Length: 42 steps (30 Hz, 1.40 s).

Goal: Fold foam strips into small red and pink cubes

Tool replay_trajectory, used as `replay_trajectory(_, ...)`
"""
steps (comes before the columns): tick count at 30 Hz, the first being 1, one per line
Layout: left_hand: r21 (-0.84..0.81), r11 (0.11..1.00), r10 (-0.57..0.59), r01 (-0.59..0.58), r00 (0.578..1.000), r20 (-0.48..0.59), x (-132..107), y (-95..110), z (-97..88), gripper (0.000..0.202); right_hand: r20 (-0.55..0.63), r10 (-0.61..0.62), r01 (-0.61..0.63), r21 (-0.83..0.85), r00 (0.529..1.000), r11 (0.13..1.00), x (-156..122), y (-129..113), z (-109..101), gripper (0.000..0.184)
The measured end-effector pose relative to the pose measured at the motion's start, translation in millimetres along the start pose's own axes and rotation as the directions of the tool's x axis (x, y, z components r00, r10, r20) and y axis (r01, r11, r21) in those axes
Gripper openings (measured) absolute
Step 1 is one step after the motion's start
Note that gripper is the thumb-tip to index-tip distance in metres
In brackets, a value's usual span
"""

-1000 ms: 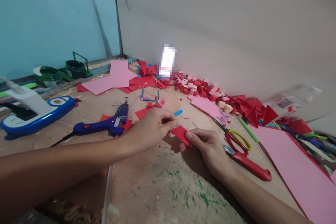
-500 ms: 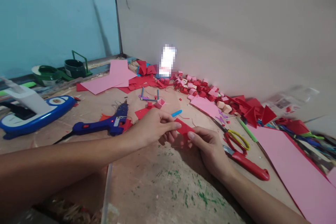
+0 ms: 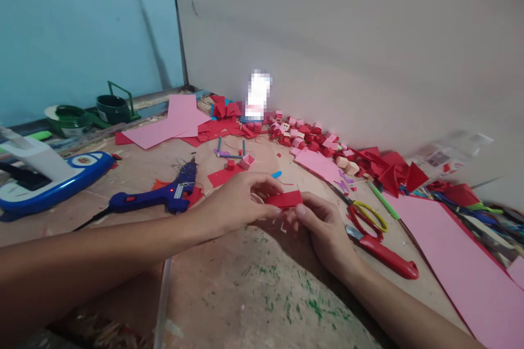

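Between my two hands is a small strip of red paper [image 3: 286,199], raised above the table and lying almost level. My left hand [image 3: 257,196] pinches its left end, the thumb below and the fingers behind. At the other end, my right hand [image 3: 317,221] grips the strip between thumb and fingers. Just beyond it lies a blue stick [image 3: 277,174], partly hidden by my left hand. A small pink paper box [image 3: 247,162] stands farther back, beside a red paper piece [image 3: 225,175].
A blue glue gun [image 3: 164,196] with a lit red light lies at left. Scissors [image 3: 368,218] and a red-handled knife [image 3: 388,256] lie at right. Small red and pink paper cubes [image 3: 315,136] are heaped along the wall, near a lit phone [image 3: 258,95]. Pink sheets [image 3: 458,267] lie far right.
The red strip has turned from slanting to nearly level, showing a narrower face. My left fingers have shifted around its end. The whole view has moved slightly.
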<state>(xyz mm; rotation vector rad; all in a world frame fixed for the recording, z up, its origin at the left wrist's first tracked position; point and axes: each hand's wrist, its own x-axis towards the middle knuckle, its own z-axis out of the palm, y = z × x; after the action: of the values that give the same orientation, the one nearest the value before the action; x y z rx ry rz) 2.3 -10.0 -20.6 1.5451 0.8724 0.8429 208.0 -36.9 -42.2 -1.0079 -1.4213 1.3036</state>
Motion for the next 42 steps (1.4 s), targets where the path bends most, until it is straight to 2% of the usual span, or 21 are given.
replay_trajectory(2, -0.096, 0.995, -0.028, 0.033, 0.998, 0.05, 1, -1, 1.2, 0.024, -0.001, -0.007, 0.007, -0.035, 1.0, 0.999, 0, -3, 2, 0.024)
replay_trajectory(7, -0.174, 0.983, -0.043, 0.057, 0.996, 0.082, 0, 0, 2.3, 0.023, -0.054, -0.014, 0.013, -0.012, 0.998, 1.0, 0, -2, 3, 0.023)
replay_trajectory(10, -0.165, 0.985, -0.043, 0.056, 0.996, 0.081, 2, -2, 0.2, 0.02, -0.1, 0.015, -0.011, 0.045, 0.995, 0.999, -1, 4, 0, 0.018)
replay_trajectory(14, -0.066, 0.996, -0.049, 0.052, 0.998, 0.044, 2, -4, -1.0, 0.02, -0.151, 0.012, -0.003, 0.056, 0.988, 0.998, -1, 9, -3, 0.015)
replay_trajectory(19, -0.028, 0.999, 0.028, -0.028, 0.999, 0.018, 0, -7, 1.2, 0.016, -0.113, 0.009, -0.007, 0.016, 0.994, 1.0, -1, 6, 0, 0.017)
replay_trajectory(22, -0.067, 0.998, -0.015, 0.015, 1.0, -0.003, 0, -11, 1.1, 0.016, -0.104, 0.029, -0.03, -0.005, 0.994, 1.0, 0, 4, 3, 0.02)
replay_trajectory(26, -0.069, 0.996, -0.055, 0.052, 0.998, -0.043, 3, -12, -0.1, 0.011, -0.154, 0.057, -0.063, -0.04, 0.986, 0.997, 2, 2, 3, 0.027)
replay_trajectory(32, -0.2, 0.968, -0.159, 0.154, 0.987, -0.011, 3, -5, -0.3, 0.035, -0.151, 0.069, -0.063, 0.042, 0.986, 0.997, 1, -1, 5, 0.017)
replay_trajectory(35, -0.206, 0.96, -0.187, 0.187, 0.982, 0.018, 2, -3, -0.7, 0.037, -0.17, 0.062, -0.056, 0.04, 0.983, 0.998, 1, -3, 6, 0.014)
replay_trajectory(38, -0.158, 0.976, -0.148, 0.15, 0.989, 0.029, 2, -2, -0.4, 0.032, -0.166, 0.053, -0.054, -0.003, 0.985, 0.999, 1, -5, 6, 0.013)
replay_trajectory(42, -0.118, 0.989, -0.098, 0.093, 0.994, -0.039, 4, -2, 1.8, 0.019, -0.095, 0.084, -0.086, -0.024, 0.992, 0.996, 0, -6, 7, 0.016)
